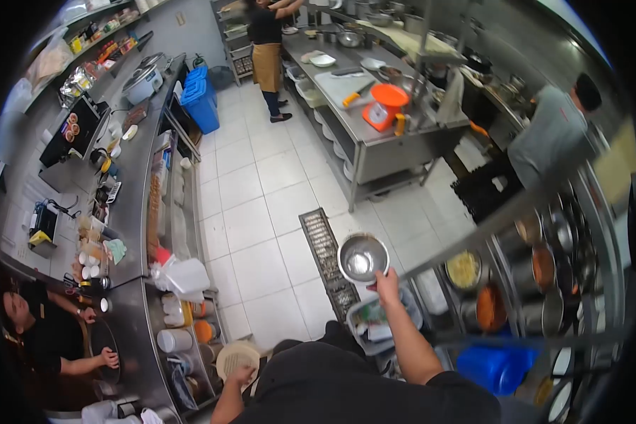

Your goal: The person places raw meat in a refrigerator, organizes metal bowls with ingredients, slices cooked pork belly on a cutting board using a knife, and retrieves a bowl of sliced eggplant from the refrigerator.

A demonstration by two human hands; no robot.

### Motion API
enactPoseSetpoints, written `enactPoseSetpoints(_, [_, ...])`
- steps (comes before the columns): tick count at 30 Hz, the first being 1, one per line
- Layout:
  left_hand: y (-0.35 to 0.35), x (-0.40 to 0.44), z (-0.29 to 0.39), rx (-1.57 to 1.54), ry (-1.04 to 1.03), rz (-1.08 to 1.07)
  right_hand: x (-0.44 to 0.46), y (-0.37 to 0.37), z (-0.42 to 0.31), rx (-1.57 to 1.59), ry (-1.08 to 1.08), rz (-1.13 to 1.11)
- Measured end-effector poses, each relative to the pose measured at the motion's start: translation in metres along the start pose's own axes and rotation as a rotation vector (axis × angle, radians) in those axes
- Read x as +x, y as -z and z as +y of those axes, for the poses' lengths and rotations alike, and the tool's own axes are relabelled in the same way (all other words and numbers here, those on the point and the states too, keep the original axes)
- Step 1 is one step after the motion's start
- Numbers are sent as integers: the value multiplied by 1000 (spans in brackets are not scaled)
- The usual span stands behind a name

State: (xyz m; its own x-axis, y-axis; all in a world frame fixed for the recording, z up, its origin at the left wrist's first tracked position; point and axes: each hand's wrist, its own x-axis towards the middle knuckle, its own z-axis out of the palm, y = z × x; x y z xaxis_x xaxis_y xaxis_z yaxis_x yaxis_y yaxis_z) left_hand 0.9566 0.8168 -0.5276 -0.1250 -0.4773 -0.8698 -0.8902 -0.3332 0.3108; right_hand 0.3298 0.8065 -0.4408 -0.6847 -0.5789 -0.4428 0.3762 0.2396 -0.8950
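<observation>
Black shirt (360,392) between, 2 hands (384,284) (242,375), apart, clamp: right, a shiny, brown-smudged bowl (362,260); left, a round beige object (234,358).

My right hand (384,281) grips a metal bowl (362,258) in a restaurant-style kitchen, the fingers under its rim hidden from view. My left hand (243,375), blurred, meets a round beige item (237,359) whose underside is out of sight; how firmly I hold it cannot be told. The jumbled contents of the grey bin (376,335) are too indistinct to name, and my forearm covers part of its rim. The orange scale's (386,106) dial is too small to read. A co-worker in an apron (266,60) is blurred at the head, while metal shelving partly hides another in grey (550,134).
</observation>
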Motion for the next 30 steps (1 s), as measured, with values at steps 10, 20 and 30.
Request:
enactPoseSetpoints(10, [106,121,93,-451,228,77,246,-246,-254,-78,408,-36])
enactPoseSetpoints(20, [450,391,376,-638,1,238,474,-323,-433,-206,476,119])
enactPoseSetpoints(30, [610,514,645,-669,-87,318,885,-246,-582,122,351,393])
